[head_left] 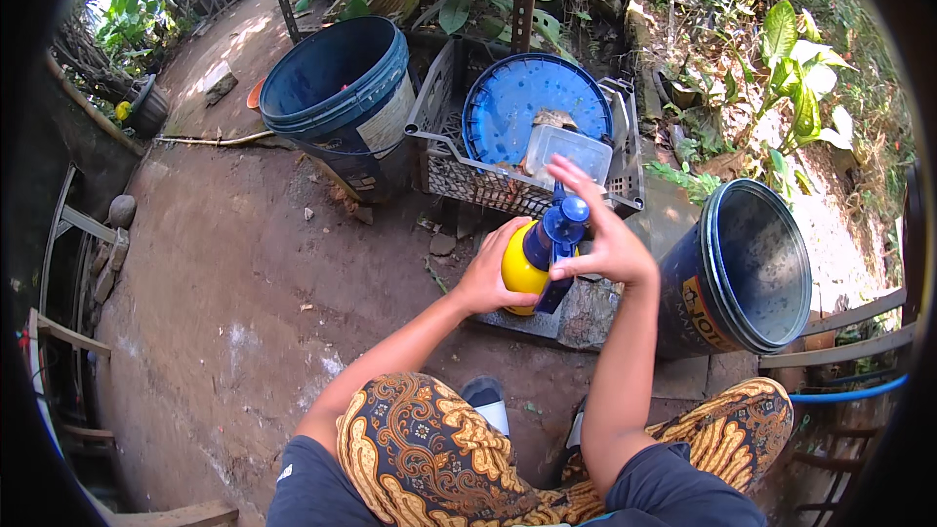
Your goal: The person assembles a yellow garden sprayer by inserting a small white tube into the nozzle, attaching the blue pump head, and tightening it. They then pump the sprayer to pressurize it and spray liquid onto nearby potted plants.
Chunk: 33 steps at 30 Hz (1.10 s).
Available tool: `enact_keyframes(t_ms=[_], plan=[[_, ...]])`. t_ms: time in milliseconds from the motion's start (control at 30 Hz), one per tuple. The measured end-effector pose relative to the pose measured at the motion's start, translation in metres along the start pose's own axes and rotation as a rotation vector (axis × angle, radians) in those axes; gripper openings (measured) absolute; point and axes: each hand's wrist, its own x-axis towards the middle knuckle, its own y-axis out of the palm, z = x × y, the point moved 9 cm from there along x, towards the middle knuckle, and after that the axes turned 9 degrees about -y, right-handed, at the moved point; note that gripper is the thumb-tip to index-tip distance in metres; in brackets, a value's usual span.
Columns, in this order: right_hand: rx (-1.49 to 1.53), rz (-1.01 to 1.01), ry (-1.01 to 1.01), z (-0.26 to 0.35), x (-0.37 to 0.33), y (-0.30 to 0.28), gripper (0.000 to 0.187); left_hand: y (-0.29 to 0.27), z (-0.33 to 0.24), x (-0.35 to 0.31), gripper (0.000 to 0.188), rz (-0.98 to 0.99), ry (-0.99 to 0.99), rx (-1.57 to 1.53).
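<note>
A pump sprayer (pixel 522 266) with a rounded yellow body and a blue pump top stands upright over the stone slab in front of me. My left hand (pixel 485 271) is wrapped around the left side of its yellow body. Around the blue top, my right hand (pixel 617 249) has its fingers spread, with the thumb close to the blue handle. I cannot tell whether that thumb touches it. Part of the body is hidden behind the blue top and my right hand.
Beyond the sprayer, a grey plastic crate (pixel 508 190) holds a blue lid (pixel 498 102) and a clear plastic container (pixel 584 149). A dark blue bucket (pixel 337 127) stands left of the crate. Another bucket (pixel 698 298) leans at the right. The stone slab (pixel 589 317) lies under the sprayer.
</note>
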Motion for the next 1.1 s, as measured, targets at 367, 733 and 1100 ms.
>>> enact_keyframes(t_ms=[367, 733, 1100], plan=[[-0.27, -0.721, 0.201, -0.002, -0.021, 0.021, 0.012, 0.005, -0.016, -0.011, 0.122, -0.142, -0.005, 0.049], [-0.424, -0.277, 0.146, 0.034, 0.026, -0.003, 0.025, -0.043, -0.075, 0.006, 0.042, 0.402, -0.245, -0.162], [-0.606, -0.163, 0.033, 0.152, 0.126, -0.067, 0.061, 0.015, -0.081, -0.023, 0.055, 0.725, -0.296, -0.227]])
